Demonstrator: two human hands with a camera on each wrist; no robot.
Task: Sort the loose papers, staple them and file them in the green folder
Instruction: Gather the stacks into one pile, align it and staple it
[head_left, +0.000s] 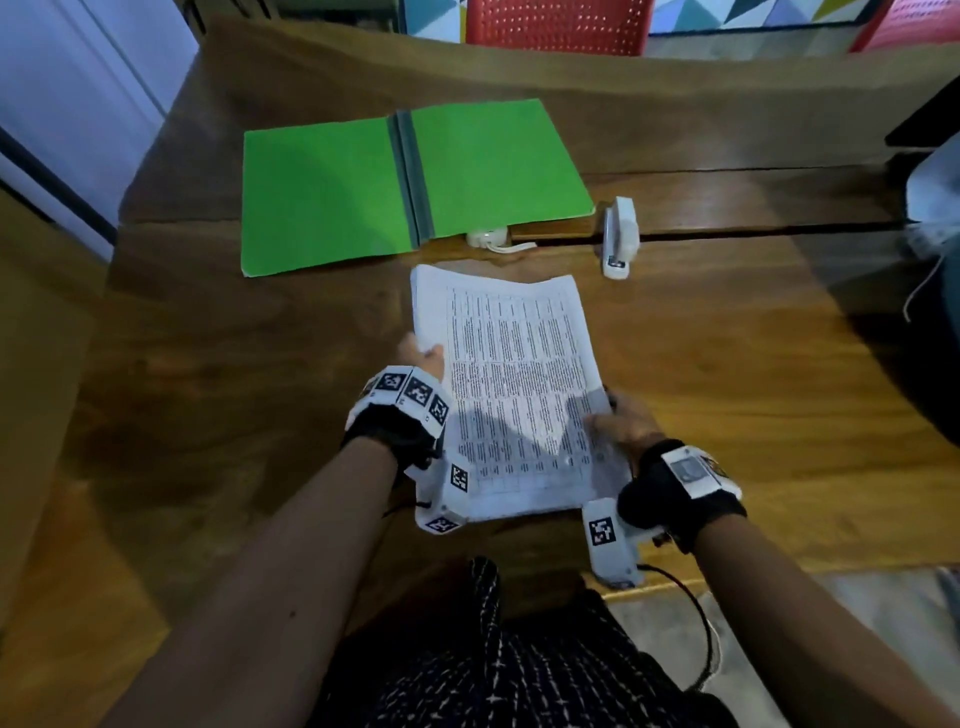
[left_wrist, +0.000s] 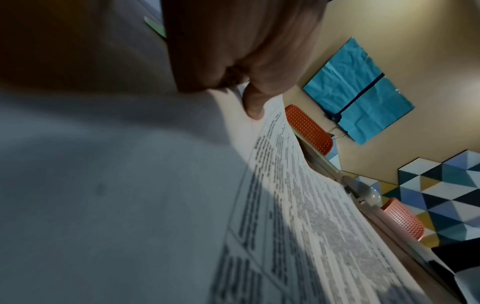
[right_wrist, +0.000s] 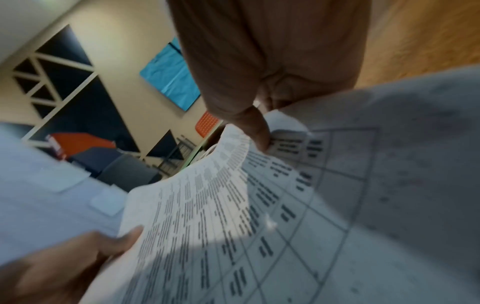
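A stack of printed papers (head_left: 514, 384) with table text is held above the near middle of the wooden table (head_left: 753, 364). My left hand (head_left: 423, 358) grips the stack's left edge, thumb on top (left_wrist: 253, 102). My right hand (head_left: 618, 418) pinches the right edge, thumb on the printed side (right_wrist: 255, 131). The papers (left_wrist: 298, 205) (right_wrist: 246, 205) bow between both hands. The green folder (head_left: 337, 192) lies open flat at the back left. A white stapler (head_left: 618, 236) stands to the folder's right, beyond the papers.
A small white object with a cord (head_left: 488, 239) sits at the folder's near edge. Red chairs (head_left: 556, 23) stand behind the table. A dark object (head_left: 930, 124) and pale cloth (head_left: 935, 197) lie at the right edge. A seam (head_left: 753, 234) crosses the tabletop.
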